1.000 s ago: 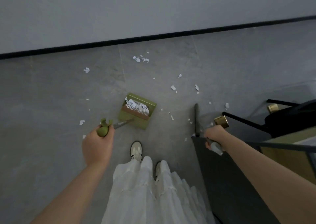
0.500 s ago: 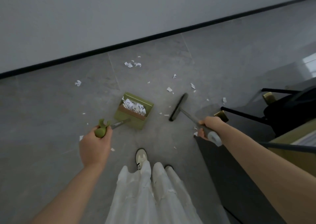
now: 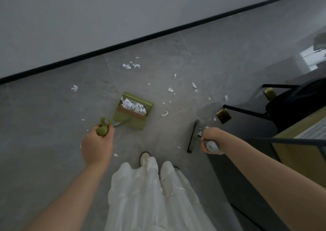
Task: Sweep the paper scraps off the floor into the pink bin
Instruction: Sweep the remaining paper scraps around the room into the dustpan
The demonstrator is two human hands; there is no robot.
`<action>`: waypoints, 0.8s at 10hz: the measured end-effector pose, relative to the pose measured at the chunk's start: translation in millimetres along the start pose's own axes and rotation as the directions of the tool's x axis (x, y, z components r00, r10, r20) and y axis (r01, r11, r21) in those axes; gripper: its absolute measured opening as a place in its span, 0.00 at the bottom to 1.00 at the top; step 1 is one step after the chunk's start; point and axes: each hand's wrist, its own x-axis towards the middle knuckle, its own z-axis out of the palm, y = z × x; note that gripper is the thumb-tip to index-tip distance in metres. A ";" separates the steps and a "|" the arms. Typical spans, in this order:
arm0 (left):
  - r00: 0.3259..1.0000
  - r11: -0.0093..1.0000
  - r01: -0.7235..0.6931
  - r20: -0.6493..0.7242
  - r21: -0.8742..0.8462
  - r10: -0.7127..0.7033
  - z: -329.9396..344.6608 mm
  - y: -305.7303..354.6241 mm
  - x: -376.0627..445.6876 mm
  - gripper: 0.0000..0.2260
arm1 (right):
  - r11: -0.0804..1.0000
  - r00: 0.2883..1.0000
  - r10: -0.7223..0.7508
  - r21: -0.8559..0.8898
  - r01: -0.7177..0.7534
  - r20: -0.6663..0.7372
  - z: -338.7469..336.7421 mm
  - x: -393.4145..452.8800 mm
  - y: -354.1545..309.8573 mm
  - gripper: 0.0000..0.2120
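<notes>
A green dustpan (image 3: 134,118) sits on the grey floor ahead of my feet, with a heap of white paper scraps (image 3: 135,105) inside it. My left hand (image 3: 97,146) grips the green end of its long handle (image 3: 102,130). My right hand (image 3: 210,140) grips the grey handle of a broom whose dark head (image 3: 192,137) rests on the floor just left of that hand. Loose paper scraps (image 3: 131,66) lie scattered between the dustpan and the wall, and others (image 3: 170,89) to the dustpan's right. No pink bin is in view.
A white wall with a black skirting strip (image 3: 158,34) runs across the far side. At the right stand black chair legs with brass feet (image 3: 223,115) and a wooden-edged piece of furniture (image 3: 299,142). My white trousers and shoes (image 3: 145,157) are at the bottom centre.
The broom head has swung from ahead of the dustpan's right side back toward my right hand and now lies nearly lengthwise. My view has tilted and shifted right. The dustpan stays put.
</notes>
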 end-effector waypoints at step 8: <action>0.997 0.996 -0.081 0.008 0.031 0.081 4.9 22.0 40.6 0.16 | 0.903 0.990 -0.081 0.429 0.025 0.113 13.4 16.1 -95.6 0.06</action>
